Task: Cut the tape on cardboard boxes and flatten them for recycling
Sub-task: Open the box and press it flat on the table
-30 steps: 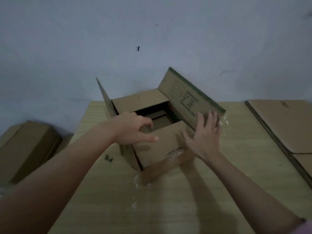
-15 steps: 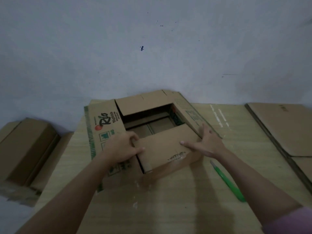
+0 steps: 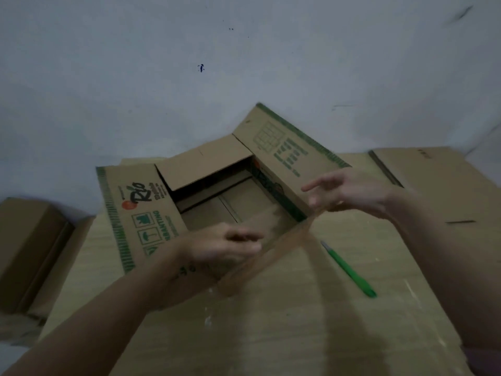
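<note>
Closed box [image 3: 29,248]: at the far left, off the tabletop's left edge and well apart from the hands.
Tabletop [image 3: 311,321]: pale wood, its far edge against the wall [image 3: 244,50]; bare wood shows in front of the box and to the right of the cutter.
Box [image 3: 238,207]: open, near the middle of the tabletop towards the wall. Left flap [image 3: 138,213] lies spread flat with green printing, its outer edge close to the tabletop's left edge. Far flap [image 3: 203,166] tilts over the opening. Right flap [image 3: 287,147] stands angled up against the wall. Near flap [image 3: 273,256] is blurred and looks raised between the two hands.
Left hand [image 3: 225,246]: forearm comes in from the lower left, hand at the box's near left corner; fingers curled at the near flap's left end. Blur hides whether they clamp it, so I cannot tell.
Right hand [image 3: 349,192]: forearm enters from the right edge, hand at the box's near right corner beside the right flap; fingers spread apart and reaching left, blurred, with no clear hold on the cardboard.
Cutter [image 3: 349,270]: green, lying on the tabletop just right of the box, below the right hand, untouched.
Flat cardboard [image 3: 433,180]: lies at the right rear, partly under the right forearm.
</note>
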A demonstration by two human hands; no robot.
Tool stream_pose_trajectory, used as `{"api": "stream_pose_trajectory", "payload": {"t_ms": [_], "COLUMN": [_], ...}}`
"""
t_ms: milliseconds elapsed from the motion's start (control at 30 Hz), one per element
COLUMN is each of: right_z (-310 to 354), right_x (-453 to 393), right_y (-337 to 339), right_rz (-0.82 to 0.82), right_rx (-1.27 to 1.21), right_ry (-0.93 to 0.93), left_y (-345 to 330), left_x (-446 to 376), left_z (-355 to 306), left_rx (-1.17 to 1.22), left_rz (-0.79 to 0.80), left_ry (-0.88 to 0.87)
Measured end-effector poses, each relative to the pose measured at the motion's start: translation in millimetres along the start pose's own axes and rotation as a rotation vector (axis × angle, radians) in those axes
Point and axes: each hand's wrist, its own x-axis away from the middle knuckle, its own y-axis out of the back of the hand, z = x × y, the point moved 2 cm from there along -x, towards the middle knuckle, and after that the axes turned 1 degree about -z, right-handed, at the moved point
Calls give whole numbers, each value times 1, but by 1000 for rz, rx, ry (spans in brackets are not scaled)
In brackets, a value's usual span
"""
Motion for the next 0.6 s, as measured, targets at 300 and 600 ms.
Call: {"api": "stream_pose_trajectory", "payload": {"t_ms": [300, 600], "right_z": [-42, 37], "right_x": [-15, -13], "right_y": [-50, -36], "right_rz": [-647, -798], "right_rx": [-173, -306], "right_ry": [-355, 173], "left_y": [-38, -58], "left_x": [-4, -13], "left_z": [18, 33], "left_rx": [-468, -219], "left_rz": [-140, -560], "left_ry": [37, -68]}}
